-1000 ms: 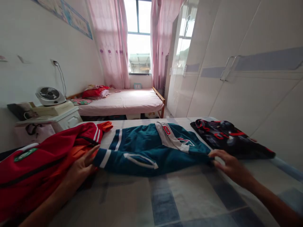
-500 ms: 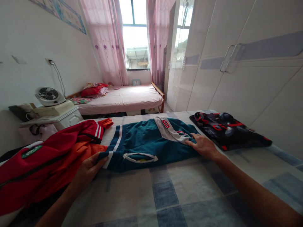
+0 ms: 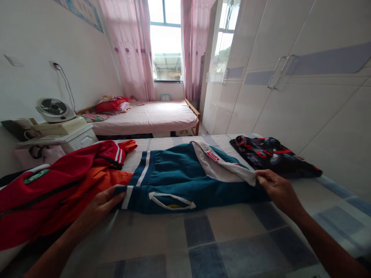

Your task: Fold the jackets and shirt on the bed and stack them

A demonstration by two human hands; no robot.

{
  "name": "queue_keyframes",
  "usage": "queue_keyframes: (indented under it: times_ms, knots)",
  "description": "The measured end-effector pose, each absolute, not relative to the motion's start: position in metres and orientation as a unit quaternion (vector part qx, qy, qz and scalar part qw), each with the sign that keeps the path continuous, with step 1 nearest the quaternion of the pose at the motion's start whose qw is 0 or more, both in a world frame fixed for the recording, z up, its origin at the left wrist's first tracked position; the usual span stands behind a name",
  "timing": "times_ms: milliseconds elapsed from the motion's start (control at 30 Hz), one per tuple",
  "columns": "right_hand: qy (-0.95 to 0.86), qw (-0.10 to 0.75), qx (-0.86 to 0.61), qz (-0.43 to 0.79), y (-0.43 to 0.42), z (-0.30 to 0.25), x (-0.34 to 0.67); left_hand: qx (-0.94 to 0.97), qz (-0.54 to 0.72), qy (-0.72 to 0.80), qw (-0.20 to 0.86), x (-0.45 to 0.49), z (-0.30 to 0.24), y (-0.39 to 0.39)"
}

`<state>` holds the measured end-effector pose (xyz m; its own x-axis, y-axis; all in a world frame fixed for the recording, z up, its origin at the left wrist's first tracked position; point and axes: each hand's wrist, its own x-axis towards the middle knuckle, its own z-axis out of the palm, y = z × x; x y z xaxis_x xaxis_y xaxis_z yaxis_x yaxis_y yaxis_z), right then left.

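Note:
A teal jacket (image 3: 176, 177) with white stripes and a grey lining lies spread across the checked bedspread (image 3: 220, 239). My left hand (image 3: 97, 208) grips its striped cuff at the left end, fingers curled round the fabric. My right hand (image 3: 275, 189) pinches the edge of the grey lining at the jacket's right end and pulls it taut. A red and orange jacket (image 3: 58, 181) lies crumpled just left of my left hand. A folded black garment with red print (image 3: 272, 156) sits beyond my right hand.
A white bedside cabinet (image 3: 66, 141) with a small fan (image 3: 53, 109) stands at the left. A second bed with a pink sheet (image 3: 147, 116) is by the window. White wardrobe doors (image 3: 290, 96) line the right side.
My right hand has moved from the jacket's middle to its right end and taken hold of the grey lining. My left hand has stayed at the cuff. The view has shifted slightly.

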<state>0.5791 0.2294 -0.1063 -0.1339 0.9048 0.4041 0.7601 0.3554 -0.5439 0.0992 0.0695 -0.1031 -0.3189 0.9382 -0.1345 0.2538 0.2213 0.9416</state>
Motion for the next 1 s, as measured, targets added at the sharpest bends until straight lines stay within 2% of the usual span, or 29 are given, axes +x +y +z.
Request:
queue_keyframes:
  times_ms: [200,333,433,567,633,767,833,933,1000]
  knots:
    - [-0.787,0.283,-0.547,0.018,0.218,-0.129,0.547,0.432,0.456,0.672,0.393,0.106,-0.105,0.073]
    - [-0.759,0.320,-0.555,0.119,0.213,-0.106,0.561,0.401,0.478,0.686,0.374,0.098,-0.092,0.052]
    - [-0.733,0.351,-0.550,0.193,0.202,-0.094,0.587,0.440,0.441,0.693,0.364,0.096,-0.088,0.037]
    - [-0.758,0.248,-0.542,0.265,0.192,-0.101,0.601,0.464,0.370,0.687,0.419,0.100,-0.096,0.032]
    - [-0.759,0.246,-0.557,0.230,0.192,-0.103,0.596,0.450,0.388,0.695,0.404,0.101,-0.100,0.034]
    - [-0.725,0.331,-0.593,0.118,0.201,-0.100,0.585,0.423,0.432,0.723,0.335,0.095,-0.105,0.038]
    - [-0.740,0.298,-0.594,0.107,0.206,-0.104,0.585,0.442,0.390,0.725,0.357,0.091,-0.109,0.038]
    - [-0.779,0.189,-0.587,0.113,0.209,-0.116,0.587,0.468,0.339,0.714,0.395,0.087,-0.116,0.038]
    - [-0.773,0.168,-0.607,0.072,0.208,-0.118,0.584,0.483,0.325,0.727,0.363,0.088,-0.117,0.039]
